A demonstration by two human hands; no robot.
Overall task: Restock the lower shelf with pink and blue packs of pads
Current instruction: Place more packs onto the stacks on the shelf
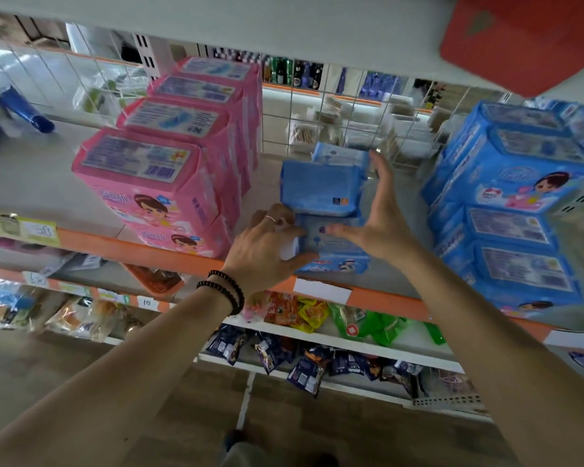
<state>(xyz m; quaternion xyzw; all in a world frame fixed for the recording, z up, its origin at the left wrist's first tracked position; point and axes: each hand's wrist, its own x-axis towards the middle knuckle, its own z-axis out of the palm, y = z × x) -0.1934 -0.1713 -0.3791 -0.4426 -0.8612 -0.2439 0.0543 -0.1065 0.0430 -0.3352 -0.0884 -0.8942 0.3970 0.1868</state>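
The shelf [155,252], orange along its front edge, carries everything here. Toward its right end rises a tall stack of blue packs [513,210], and left of the middle a row of pink packs [169,170] runs two high from the front edge back to the wire grid, lined up so labels face out. Between them, at the front edge, sits a small stack of blue packs [321,190], apparently being squared into the gap. The right hand [375,214] lies spread flat against that stack's right side, fingers straight, bracing it. The left hand [267,247] curls round the left end of the bottom pack [334,251], likely nudging it flush under the pack above.
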